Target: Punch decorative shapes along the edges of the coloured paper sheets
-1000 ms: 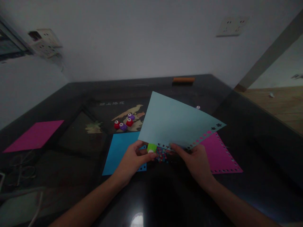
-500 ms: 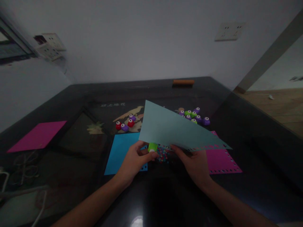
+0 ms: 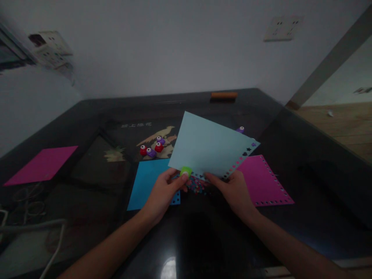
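Low in the middle of the frame, the left hand (image 3: 162, 193) pinches a small green punch (image 3: 185, 172) between thumb and fingers, the punch sitting at the lower left corner of a pale blue sheet (image 3: 207, 147). The right hand (image 3: 234, 192) grips that sheet's near edge just right of the punch, thumb on top and fingers underneath, so the sheet is held tilted up off the black table (image 3: 87, 116) and fans away toward the upper right. A row of small punched holes runs along the sheet's lower right edge. Directly beneath the punch lies a scatter of tiny coloured cut-outs (image 3: 196, 186) on the table. A bright blue sheet (image 3: 145, 186) lies flat at centre left, partly under the left hand, and a pink sheet with punched edges (image 3: 261, 182) lies flat at centre right, behind the right hand. Left of the lifted sheet, a cluster of red and purple punches (image 3: 151, 149) stands on the table; one more purple punch (image 3: 240, 130) peeks above the sheet's far edge. Another pink sheet (image 3: 42, 164) lies at the far left, and an orange bar (image 3: 223, 95) rests at the table's far edge.
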### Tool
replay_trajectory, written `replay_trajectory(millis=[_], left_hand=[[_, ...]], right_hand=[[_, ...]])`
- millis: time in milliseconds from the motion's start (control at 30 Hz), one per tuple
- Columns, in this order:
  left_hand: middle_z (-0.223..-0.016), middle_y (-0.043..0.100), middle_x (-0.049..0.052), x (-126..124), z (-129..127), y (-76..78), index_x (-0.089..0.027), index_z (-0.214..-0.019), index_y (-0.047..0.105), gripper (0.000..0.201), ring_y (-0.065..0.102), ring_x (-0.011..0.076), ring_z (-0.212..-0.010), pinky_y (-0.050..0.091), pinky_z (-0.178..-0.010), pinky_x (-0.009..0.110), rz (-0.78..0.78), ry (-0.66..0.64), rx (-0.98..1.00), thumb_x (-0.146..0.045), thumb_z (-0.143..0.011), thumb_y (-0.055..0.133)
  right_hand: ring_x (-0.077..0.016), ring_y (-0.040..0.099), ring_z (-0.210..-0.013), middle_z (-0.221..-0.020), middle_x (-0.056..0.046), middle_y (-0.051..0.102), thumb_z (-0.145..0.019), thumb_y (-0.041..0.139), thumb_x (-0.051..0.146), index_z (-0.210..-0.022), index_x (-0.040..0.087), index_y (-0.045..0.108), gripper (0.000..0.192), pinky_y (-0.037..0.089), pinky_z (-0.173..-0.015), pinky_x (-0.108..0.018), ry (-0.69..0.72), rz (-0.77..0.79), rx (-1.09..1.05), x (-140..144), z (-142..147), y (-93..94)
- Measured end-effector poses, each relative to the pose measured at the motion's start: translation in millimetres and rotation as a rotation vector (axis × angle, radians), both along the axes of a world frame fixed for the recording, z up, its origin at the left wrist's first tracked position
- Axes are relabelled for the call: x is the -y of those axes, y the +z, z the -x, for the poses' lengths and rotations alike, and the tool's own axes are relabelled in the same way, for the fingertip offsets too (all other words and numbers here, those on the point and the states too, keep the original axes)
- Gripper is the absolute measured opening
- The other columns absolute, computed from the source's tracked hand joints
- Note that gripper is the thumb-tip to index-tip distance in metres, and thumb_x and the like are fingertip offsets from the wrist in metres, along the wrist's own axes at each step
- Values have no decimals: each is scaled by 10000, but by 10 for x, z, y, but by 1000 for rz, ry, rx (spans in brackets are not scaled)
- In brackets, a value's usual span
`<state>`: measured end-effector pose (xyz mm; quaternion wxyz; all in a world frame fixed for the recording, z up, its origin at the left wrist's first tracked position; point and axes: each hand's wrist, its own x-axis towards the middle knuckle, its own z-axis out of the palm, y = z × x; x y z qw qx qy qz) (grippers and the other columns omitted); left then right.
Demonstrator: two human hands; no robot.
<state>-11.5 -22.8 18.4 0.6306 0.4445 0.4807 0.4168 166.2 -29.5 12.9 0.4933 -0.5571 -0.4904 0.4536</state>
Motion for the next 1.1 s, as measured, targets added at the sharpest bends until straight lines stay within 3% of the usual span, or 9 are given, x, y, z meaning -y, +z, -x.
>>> replay_trajectory(millis=[300,800,1100], left_hand=[[-773,621,19,-19,-22,28,-147,-791,658,227,562,144,-723,441,-620,236,38,43,138,-337,-689,728],[-798,636,42,-36,-7,9,-126,-819,654,272,537,130,-674,417,-629,240,30,51,89,-337,-672,742],[-773,634,29,-32,3,22,-130,-808,664,249,530,126,-655,408,-635,244,12,44,78,-334,-682,731]], right_hand=[[-252,581,-1085,-957,-54,712,-686,676,277,-989,231,678,307,413,-971,-454,-38,-167,117,-6,31,2],[-260,547,-1120,-1011,-60,693,-700,664,315,-1053,261,641,358,332,-1028,-493,-6,-183,214,-16,-1,-55],[-271,561,-1100,-964,-60,702,-701,659,315,-1015,260,664,319,373,-994,-487,-11,-190,206,-3,5,-46]])
